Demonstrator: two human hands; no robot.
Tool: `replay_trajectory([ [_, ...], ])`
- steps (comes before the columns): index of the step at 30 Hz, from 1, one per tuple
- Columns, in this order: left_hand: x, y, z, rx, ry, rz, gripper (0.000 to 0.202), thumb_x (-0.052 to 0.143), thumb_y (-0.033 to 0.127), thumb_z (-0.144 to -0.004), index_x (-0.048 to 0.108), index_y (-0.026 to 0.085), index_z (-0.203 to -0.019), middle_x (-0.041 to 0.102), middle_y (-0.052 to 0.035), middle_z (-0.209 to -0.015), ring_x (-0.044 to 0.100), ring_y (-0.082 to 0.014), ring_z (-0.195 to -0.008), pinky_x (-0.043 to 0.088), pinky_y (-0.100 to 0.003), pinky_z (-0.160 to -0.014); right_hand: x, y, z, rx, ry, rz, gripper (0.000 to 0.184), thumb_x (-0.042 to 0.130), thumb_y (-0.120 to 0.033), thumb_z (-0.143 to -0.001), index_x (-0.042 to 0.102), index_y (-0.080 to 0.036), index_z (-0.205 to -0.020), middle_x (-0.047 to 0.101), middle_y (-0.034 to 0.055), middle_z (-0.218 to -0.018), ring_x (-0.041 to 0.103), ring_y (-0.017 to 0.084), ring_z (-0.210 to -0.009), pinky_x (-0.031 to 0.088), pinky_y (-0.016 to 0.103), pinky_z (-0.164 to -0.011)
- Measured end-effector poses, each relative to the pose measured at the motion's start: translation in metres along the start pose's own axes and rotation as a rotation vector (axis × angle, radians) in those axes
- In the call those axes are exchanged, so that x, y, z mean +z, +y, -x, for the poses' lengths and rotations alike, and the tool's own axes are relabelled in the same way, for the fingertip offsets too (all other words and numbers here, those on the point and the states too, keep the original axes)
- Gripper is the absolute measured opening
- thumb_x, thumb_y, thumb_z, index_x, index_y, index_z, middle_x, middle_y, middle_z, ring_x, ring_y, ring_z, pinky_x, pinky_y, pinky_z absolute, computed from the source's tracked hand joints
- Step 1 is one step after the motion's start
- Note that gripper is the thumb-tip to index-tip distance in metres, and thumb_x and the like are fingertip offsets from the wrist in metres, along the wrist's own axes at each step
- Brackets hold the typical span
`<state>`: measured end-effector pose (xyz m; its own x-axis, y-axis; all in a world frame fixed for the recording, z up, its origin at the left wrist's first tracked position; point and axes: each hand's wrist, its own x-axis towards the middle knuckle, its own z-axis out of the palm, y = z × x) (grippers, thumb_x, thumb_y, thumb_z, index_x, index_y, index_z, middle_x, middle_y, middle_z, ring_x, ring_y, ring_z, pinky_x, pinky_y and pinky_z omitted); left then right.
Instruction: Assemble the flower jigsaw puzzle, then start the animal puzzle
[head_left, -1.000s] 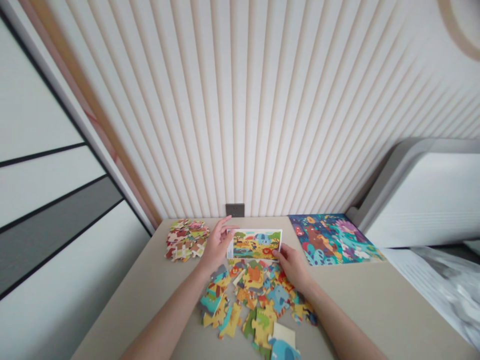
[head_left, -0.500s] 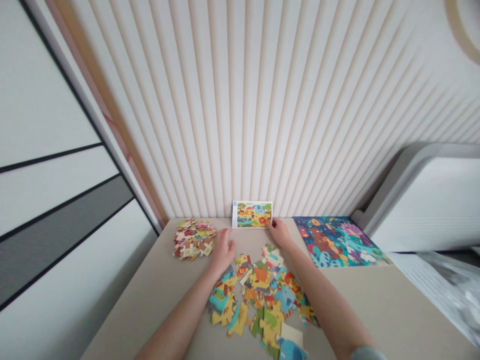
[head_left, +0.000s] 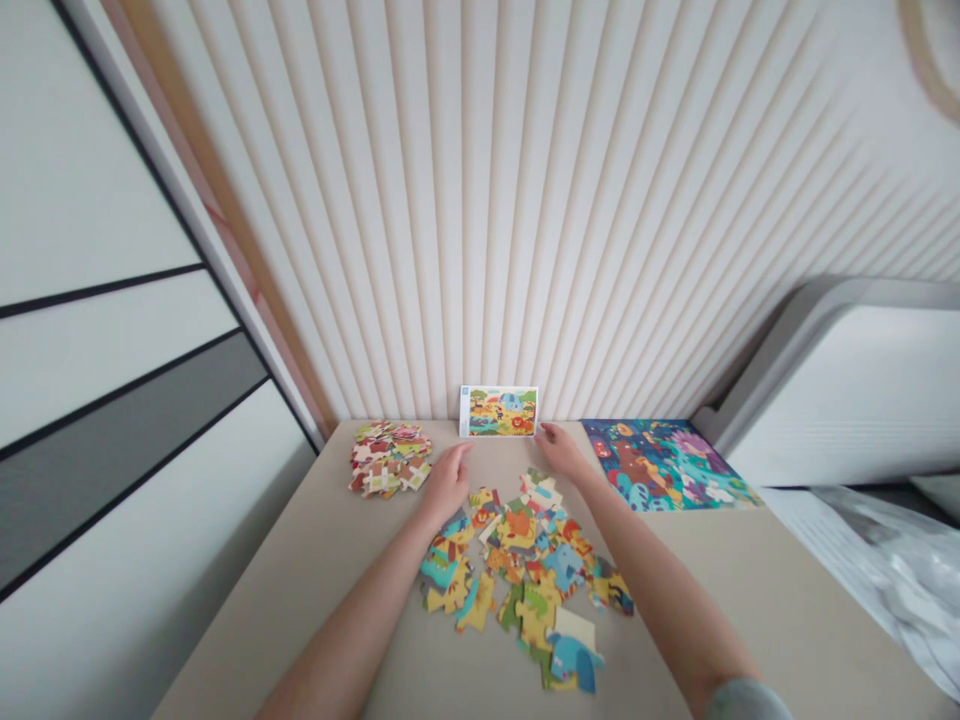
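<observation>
A beige table top (head_left: pixel 247 610) is viewed from above, with a loose heap of jigsaw pieces (head_left: pixel 517 570) lying near its middle. A picture card (head_left: pixel 499 411) printed with an animal scene is stood upright against the ribbed wall panel (head_left: pixel 600 200) at the table's far edge, at 12 o'clock from the heap. A stacked pile of jigsaw pieces (head_left: pixel 390 460) is placed at 10 o'clock, and an assembled jigsaw puzzle (head_left: pixel 664 465) is laid flat at 2 o'clock.

The left hand (head_left: pixel 448 483) is held open and empty, fingers spread, just beside the stacked pile and above the heap. The right hand (head_left: pixel 559 450) is also open and empty, its fingertips (head_left: pixel 543 430) just beside the card's lower right corner; contact cannot be confirmed. The hands are held apart.

A grey-rimmed white unit (head_left: pixel 847 390) is seen at 3 o'clock, crumpled plastic sheeting (head_left: pixel 885 570) at 4 o'clock, and white and grey panelling (head_left: pixel 97 400) at 9 o'clock.
</observation>
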<state>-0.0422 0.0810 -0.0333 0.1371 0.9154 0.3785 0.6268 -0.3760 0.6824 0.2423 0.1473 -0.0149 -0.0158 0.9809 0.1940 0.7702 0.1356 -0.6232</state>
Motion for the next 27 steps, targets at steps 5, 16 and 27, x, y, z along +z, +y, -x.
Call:
replay_trajectory([
  [5,-0.017,0.014,0.015,0.077,-0.220,-0.015,0.036,0.045,0.040,-0.100,0.067,0.027,-0.125,0.068,-0.0068,-0.130,0.053,-0.0281,-0.135,0.039,-0.045,-0.115,-0.039,0.020,0.083,-0.056,-0.112,0.041,0.052,0.059,-0.045,-0.089,0.066,-0.016,-0.131,0.059,0.0167,-0.143,0.054,0.030,-0.134,0.038,0.043,-0.114],
  [16,-0.041,0.034,0.100,0.227,-0.435,-0.363,0.051,0.041,0.049,-0.103,0.045,0.034,-0.151,0.036,-0.0069,-0.162,0.031,-0.0322,-0.150,0.026,-0.055,-0.120,-0.025,-0.020,0.177,-0.063,-0.223,0.315,0.065,0.039,-0.060,-0.100,0.042,-0.025,-0.155,0.025,0.0129,-0.166,0.018,0.031,-0.155,0.007,0.059,-0.122],
  [27,-0.049,0.028,0.109,0.242,-0.191,-0.167,0.044,0.055,0.030,-0.094,0.059,0.025,-0.137,0.062,-0.0095,-0.135,0.057,-0.0245,-0.126,0.043,-0.041,-0.112,-0.020,-0.047,0.174,-0.338,-0.180,-0.027,0.043,0.046,-0.047,-0.099,0.068,-0.027,-0.130,0.062,0.0079,-0.141,0.055,0.026,-0.133,0.034,0.046,-0.118],
])
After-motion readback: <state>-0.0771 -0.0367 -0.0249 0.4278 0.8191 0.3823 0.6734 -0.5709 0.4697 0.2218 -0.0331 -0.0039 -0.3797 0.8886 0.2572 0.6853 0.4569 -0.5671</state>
